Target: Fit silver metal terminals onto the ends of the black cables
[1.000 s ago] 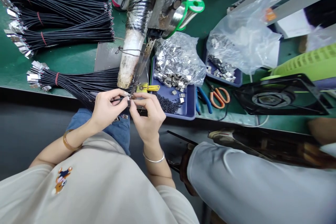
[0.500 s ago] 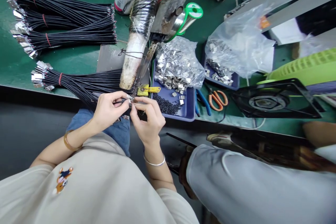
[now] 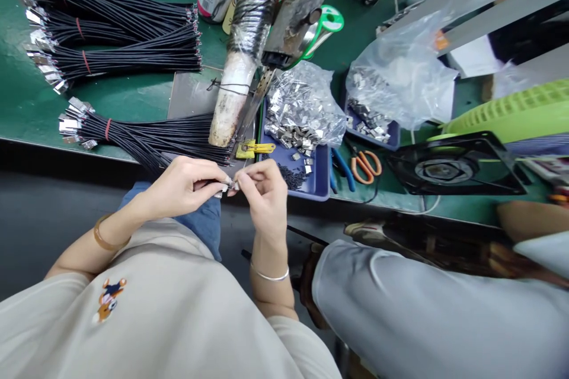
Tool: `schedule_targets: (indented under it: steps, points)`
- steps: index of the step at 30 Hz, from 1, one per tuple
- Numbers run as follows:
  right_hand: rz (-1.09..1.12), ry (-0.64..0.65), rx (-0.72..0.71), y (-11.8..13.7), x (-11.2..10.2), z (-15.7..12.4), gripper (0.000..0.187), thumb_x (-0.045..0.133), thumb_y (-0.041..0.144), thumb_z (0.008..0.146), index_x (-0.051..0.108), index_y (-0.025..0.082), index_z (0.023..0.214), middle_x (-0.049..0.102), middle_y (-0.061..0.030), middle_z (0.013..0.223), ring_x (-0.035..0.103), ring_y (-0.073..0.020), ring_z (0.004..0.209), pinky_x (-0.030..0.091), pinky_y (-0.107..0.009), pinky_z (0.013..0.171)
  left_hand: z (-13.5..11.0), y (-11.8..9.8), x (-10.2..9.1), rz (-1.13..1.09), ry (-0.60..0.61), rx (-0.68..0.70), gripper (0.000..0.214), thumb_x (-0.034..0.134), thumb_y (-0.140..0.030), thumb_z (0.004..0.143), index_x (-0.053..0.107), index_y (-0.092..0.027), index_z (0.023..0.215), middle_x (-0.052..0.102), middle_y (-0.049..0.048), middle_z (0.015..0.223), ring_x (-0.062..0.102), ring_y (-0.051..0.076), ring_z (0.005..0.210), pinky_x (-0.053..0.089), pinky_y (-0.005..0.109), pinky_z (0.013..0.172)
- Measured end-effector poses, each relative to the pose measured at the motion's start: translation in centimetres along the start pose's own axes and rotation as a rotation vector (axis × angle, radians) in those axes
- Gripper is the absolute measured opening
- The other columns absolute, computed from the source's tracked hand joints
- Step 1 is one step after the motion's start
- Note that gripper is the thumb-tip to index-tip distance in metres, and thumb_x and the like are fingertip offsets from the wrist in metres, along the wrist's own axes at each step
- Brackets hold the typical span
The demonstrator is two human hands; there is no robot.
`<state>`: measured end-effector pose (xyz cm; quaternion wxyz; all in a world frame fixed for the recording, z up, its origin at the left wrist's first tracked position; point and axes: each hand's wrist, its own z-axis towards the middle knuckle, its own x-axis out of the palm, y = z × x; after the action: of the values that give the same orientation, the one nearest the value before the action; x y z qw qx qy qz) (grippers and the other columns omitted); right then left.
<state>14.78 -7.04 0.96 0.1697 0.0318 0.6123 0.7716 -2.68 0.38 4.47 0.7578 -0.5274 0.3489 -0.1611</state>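
Note:
My left hand (image 3: 189,186) is closed in a pinch on a small silvery metal connector (image 3: 225,188) just off the table's front edge. The fingertips of my right hand (image 3: 267,192) meet it from the other side, pinched on the connector's end; fingers cover most of the piece. Behind my left hand lies a bundle of black cables (image 3: 164,135) with metal plugs at its left end, tied with a red band. Beyond my fingers, a yellow clip-like tool (image 3: 255,148) lies beside a blue tray (image 3: 317,180) of metal shells and small black parts.
A white-tipped duct hose (image 3: 229,98) slants down close above my hands, beside a metal bar. More cable bundles (image 3: 124,56) lie at the back left. Orange-handled scissors (image 3: 367,167), blue-handled pliers (image 3: 343,169) and a black fan (image 3: 453,167) are on the right. Another person's leg (image 3: 377,296) is beside me.
Both hands have come slightly toward me and right, away from the metal bar's tip. My right hand has turned more upright, its fingertips still meeting my left ones.

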Motion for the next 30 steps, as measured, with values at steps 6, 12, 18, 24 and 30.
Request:
schedule_targets:
  steps: [6, 12, 18, 24, 30]
  points:
    - [-0.109, -0.095, 0.064, 0.8, 0.4, -0.3, 0.019, 0.067, 0.033, 0.092, 0.053, 0.023, 0.084, 0.061, 0.0082, 0.065, 0.062, -0.0081, 0.048, 0.051, -0.017, 0.045, -0.4, 0.7, 0.2, -0.127, 0.044, -0.109, 0.02, 0.057, -0.021, 0.086, 0.073, -0.011, 0.078, 0.052, -0.0034, 0.054, 0.039, 0.007, 0.05, 0.031, 0.019, 0.05]
    - [-0.392, -0.382, -0.207, 1.3, 0.2, -1.7, 0.011, 0.064, 0.027, 0.094, 0.061, 0.022, 0.084, 0.056, 0.0092, 0.058, 0.046, -0.0041, 0.04, 0.034, -0.016, 0.04, -0.2, 1.7, 1.3, -0.248, -0.049, -0.241, 0.023, 0.063, -0.031, 0.084, 0.072, -0.011, 0.078, 0.051, -0.0032, 0.056, 0.037, 0.006, 0.051, 0.03, 0.019, 0.049]
    - [-0.627, -0.132, -0.277, 0.9, 0.7, -1.7, 0.007, 0.068, 0.025, 0.092, 0.068, 0.02, 0.088, 0.055, 0.0079, 0.056, 0.048, -0.0055, 0.043, 0.039, -0.019, 0.047, 0.3, 2.0, 0.8, -0.239, -0.005, -0.247, 0.022, 0.055, -0.024, 0.085, 0.07, -0.011, 0.074, 0.056, -0.0004, 0.057, 0.044, 0.008, 0.052, 0.034, 0.019, 0.05]
    - [-0.67, -0.101, -0.339, -0.4, 1.7, -1.1, 0.008, 0.066, 0.027, 0.094, 0.067, 0.019, 0.094, 0.066, 0.0027, 0.064, 0.06, -0.0092, 0.052, 0.045, -0.021, 0.056, 0.5, 2.1, 0.4, -0.26, 0.043, -0.249, 0.025, 0.056, -0.026, 0.087, 0.067, -0.011, 0.069, 0.056, 0.0005, 0.056, 0.045, 0.008, 0.052, 0.036, 0.019, 0.051]
    - [-0.322, 0.024, -0.017, 0.5, 1.0, -1.0, 0.014, 0.058, 0.029, 0.095, 0.061, 0.021, 0.083, 0.062, 0.0043, 0.063, 0.055, -0.0078, 0.048, 0.041, -0.02, 0.047, 0.1, 2.2, 0.3, -0.25, 0.033, -0.225, 0.018, 0.068, -0.028, 0.084, 0.074, -0.011, 0.08, 0.065, 0.0015, 0.062, 0.052, 0.009, 0.054, 0.041, 0.019, 0.052]
